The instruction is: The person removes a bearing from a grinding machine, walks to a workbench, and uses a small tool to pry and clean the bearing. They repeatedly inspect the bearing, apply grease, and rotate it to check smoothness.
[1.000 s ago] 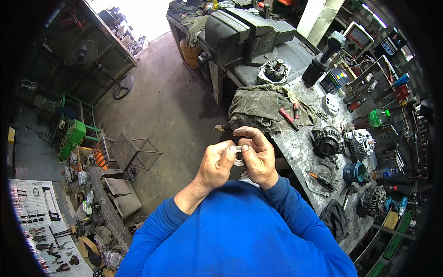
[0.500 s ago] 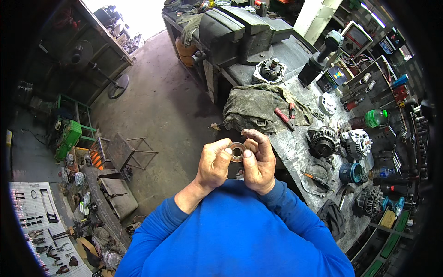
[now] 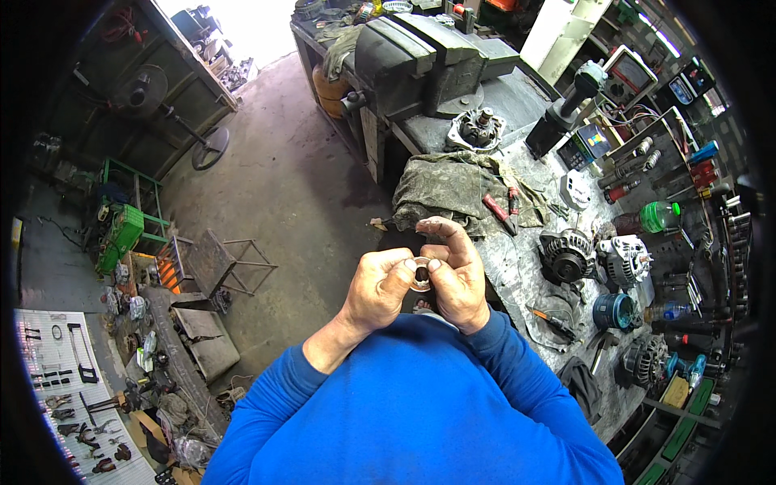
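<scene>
Both my hands are raised in front of my chest, holding a small round metal ring, like a bearing (image 3: 420, 273), between them. My left hand (image 3: 376, 289) pinches it from the left with thumb and fingers. My right hand (image 3: 454, 273) grips it from the right, its index finger curled above. Blue sleeves cover both forearms. The workbench (image 3: 517, 267) lies just to the right of my hands.
A dirty cloth (image 3: 453, 187) with red-handled pliers (image 3: 497, 210) lies on the bench. Several alternators (image 3: 566, 252) sit further right. A large vise (image 3: 428, 56) stands at the bench's far end. A metal stool frame (image 3: 218, 263) and a green crate (image 3: 120, 236) stand on the concrete floor at left.
My hands have stayed together on the ring, turning it slightly; the view has shifted a little downward and the right index finger has lifted.
</scene>
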A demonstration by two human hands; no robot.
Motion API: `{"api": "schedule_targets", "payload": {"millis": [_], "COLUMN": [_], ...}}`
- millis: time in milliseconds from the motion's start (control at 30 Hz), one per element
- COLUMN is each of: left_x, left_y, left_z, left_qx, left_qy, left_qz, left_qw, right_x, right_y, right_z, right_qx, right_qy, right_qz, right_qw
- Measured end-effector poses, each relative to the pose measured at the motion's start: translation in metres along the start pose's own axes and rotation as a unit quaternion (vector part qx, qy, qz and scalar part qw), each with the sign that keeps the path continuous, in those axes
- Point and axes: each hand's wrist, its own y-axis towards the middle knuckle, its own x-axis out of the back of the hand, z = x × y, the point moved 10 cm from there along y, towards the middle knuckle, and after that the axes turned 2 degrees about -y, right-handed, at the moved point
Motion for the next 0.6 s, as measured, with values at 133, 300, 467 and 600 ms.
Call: {"api": "schedule_targets", "payload": {"millis": [133, 300, 467, 600], "left_x": [0.002, 0.007, 0.002, 0.001], "left_y": [0.002, 0.006, 0.001, -0.002], "left_z": [0.009, 0.02, -0.002, -0.014], "left_qx": [0.039, 0.076, 0.006, -0.037], "left_qy": [0.011, -0.035, 0.043, 0.107], "left_qz": [0.025, -0.01, -0.009, -0.029], "left_qw": [0.999, 0.996, 0.999, 0.993], "right_x": [0.003, 0.007, 0.013, 0.009], "right_y": [-0.001, 0.003, -0.005, -0.013], "right_z": [-0.009, -0.009, 0.011, 0.015], "right_qx": [-0.048, -0.069, 0.045, 0.05], "right_qy": [-0.01, -0.028, -0.083, -0.171], "right_qz": [-0.009, -0.009, -0.107, -0.086], "right_qw": [0.999, 0.997, 0.99, 0.98]}}
